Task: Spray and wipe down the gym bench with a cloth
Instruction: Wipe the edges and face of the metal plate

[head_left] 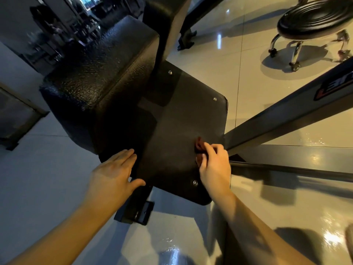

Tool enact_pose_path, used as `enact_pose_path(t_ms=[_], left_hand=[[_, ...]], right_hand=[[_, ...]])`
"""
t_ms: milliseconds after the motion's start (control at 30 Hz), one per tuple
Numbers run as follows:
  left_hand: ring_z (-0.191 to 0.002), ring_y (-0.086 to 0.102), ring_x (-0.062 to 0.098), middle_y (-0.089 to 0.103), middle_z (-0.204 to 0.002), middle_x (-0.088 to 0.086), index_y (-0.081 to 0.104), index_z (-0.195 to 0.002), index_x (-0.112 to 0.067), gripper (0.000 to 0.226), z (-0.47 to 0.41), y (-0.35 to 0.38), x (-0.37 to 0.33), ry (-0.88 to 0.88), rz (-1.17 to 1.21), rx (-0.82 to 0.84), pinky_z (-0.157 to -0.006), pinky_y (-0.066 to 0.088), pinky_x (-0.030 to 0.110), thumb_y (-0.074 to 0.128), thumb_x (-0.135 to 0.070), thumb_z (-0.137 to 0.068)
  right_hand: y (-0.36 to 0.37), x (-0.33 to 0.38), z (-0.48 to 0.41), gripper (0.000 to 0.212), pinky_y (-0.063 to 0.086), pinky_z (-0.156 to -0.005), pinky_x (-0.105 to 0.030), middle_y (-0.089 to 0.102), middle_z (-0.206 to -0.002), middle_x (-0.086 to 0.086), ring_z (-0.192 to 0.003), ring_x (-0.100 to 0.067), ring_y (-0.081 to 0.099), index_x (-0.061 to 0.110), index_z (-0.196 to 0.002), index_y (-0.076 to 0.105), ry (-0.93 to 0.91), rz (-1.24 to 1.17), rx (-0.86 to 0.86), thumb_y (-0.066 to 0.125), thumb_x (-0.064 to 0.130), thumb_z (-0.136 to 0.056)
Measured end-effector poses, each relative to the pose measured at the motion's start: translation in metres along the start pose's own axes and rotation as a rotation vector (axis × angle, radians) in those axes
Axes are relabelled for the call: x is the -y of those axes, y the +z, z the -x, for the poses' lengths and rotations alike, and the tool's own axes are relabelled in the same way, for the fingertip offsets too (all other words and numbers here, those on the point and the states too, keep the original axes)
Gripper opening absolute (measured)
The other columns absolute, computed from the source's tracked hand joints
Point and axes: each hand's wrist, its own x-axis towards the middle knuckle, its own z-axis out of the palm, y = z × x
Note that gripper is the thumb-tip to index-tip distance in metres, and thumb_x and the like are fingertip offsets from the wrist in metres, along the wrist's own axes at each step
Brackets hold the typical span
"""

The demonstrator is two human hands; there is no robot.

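A: Dark red cloth: where do we see it against the fingers?
B: We see it bunched under the right hand, whose fingers curl round it. It pokes out past the fingertips and lies on the flat black panel of the gym bench, near the panel's right edge.
A: And the left hand?
B: We find its fingers straight and holding nothing, lying flat at the panel's left edge, just below the textured black pad.
A: What do we count?
B: One cloth, two hands, three screws in the panel, and one round stool on the glossy tiled floor, well apart from the bench.
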Motion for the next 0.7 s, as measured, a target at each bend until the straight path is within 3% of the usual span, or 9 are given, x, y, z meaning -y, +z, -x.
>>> enact_pose_path(t_ms=[33, 200, 300, 367, 433, 500, 600, 667, 700], left_hand=[[-0.109, 0.072, 0.034, 0.072, -0.123, 0.018, 0.075, -0.115, 0.001, 0.085, 0.0, -0.001, 0.0, -0.001, -0.005, 0.006, -0.088, 0.056, 0.047, 0.102, -0.04, -0.046], [-0.111, 0.072, 0.034, 0.072, -0.123, 0.017, 0.075, -0.114, 0.0, 0.083, -0.004, -0.003, -0.003, -0.035, -0.013, 0.069, -0.084, 0.059, 0.048, 0.103, -0.039, -0.046], [-0.11, 0.072, 0.034, 0.073, -0.122, 0.018, 0.076, -0.113, 0.0, 0.085, -0.003, -0.005, -0.006, -0.048, -0.02, 0.082, -0.085, 0.059, 0.048, 0.104, -0.037, -0.042], [-0.111, 0.072, 0.034, 0.072, -0.122, 0.018, 0.076, -0.113, 0.0, 0.084, -0.003, -0.006, -0.007, -0.05, -0.021, 0.084, -0.086, 0.058, 0.047, 0.104, -0.037, -0.043], [-0.111, 0.072, 0.033, 0.072, -0.122, 0.017, 0.076, -0.112, 0.0, 0.084, -0.003, -0.005, -0.007, -0.053, -0.028, 0.089, -0.085, 0.058, 0.046, 0.104, -0.037, -0.042], [-0.11, 0.072, 0.034, 0.073, -0.121, 0.017, 0.076, -0.111, 0.0, 0.085, -0.005, -0.004, -0.007, -0.059, -0.036, 0.09, -0.083, 0.059, 0.046, 0.105, -0.037, -0.04], [-0.11, 0.072, 0.033, 0.073, -0.121, 0.016, 0.077, -0.111, -0.002, 0.086, -0.007, -0.005, -0.008, -0.083, -0.054, 0.112, -0.08, 0.06, 0.047, 0.104, -0.04, -0.04], [-0.111, 0.072, 0.033, 0.073, -0.122, 0.015, 0.077, -0.112, -0.002, 0.085, -0.007, -0.005, -0.009, -0.096, -0.05, 0.127, -0.08, 0.06, 0.046, 0.104, -0.039, -0.04], [-0.111, 0.072, 0.032, 0.073, -0.122, 0.015, 0.077, -0.112, -0.003, 0.085, -0.007, -0.005, -0.009, -0.1, -0.048, 0.133, -0.081, 0.059, 0.046, 0.105, -0.039, -0.04]], right_hand=[[0.001, 0.004, 0.002, 0.041, 0.053, -0.096, -0.038, 0.054, -0.13, -0.005, -0.116, -0.025, 0.054, 0.016, -0.136, 0.061, -0.025, -0.019, 0.011, 0.062, 0.016, -0.096], [0.001, 0.048, 0.025, 0.057, 0.051, -0.103, -0.033, 0.047, -0.141, -0.008, -0.125, -0.024, 0.05, 0.023, -0.14, 0.055, -0.552, -0.084, 0.27, 0.07, 0.012, -0.087], [0.007, 0.019, 0.007, 0.047, 0.05, -0.103, -0.034, 0.051, -0.137, -0.006, -0.122, -0.025, 0.052, 0.02, -0.137, 0.061, -0.306, -0.092, 0.121, 0.065, 0.012, -0.091], [0.004, -0.003, -0.009, 0.041, 0.043, -0.102, -0.025, 0.051, -0.133, -0.003, -0.121, -0.022, 0.052, 0.018, -0.138, 0.061, 0.024, -0.11, 0.019, 0.061, 0.016, -0.097], [0.002, -0.004, -0.015, 0.041, 0.035, -0.1, -0.019, 0.052, -0.131, -0.001, -0.12, -0.02, 0.051, 0.017, -0.14, 0.058, 0.141, -0.126, -0.007, 0.06, 0.017, -0.098], [0.001, 0.016, -0.008, 0.042, 0.039, -0.101, -0.021, 0.052, -0.131, 0.001, -0.119, -0.018, 0.05, 0.019, -0.136, 0.058, -0.061, -0.155, 0.029, 0.062, 0.017, -0.095], [-0.003, 0.04, 0.009, 0.04, 0.047, -0.101, -0.026, 0.05, -0.136, 0.003, -0.123, -0.015, 0.049, 0.024, -0.132, 0.06, -0.449, -0.189, 0.264, 0.064, 0.02, -0.093], [-0.005, 0.032, -0.001, 0.039, 0.046, -0.104, -0.027, 0.049, -0.136, 0.002, -0.124, -0.015, 0.049, 0.025, -0.13, 0.061, -0.503, -0.211, 0.3, 0.065, 0.019, -0.092], [-0.004, 0.021, -0.011, 0.038, 0.046, -0.105, -0.028, 0.049, -0.133, 0.002, -0.122, -0.016, 0.051, 0.024, -0.128, 0.062, -0.424, -0.229, 0.255, 0.066, 0.018, -0.091]])
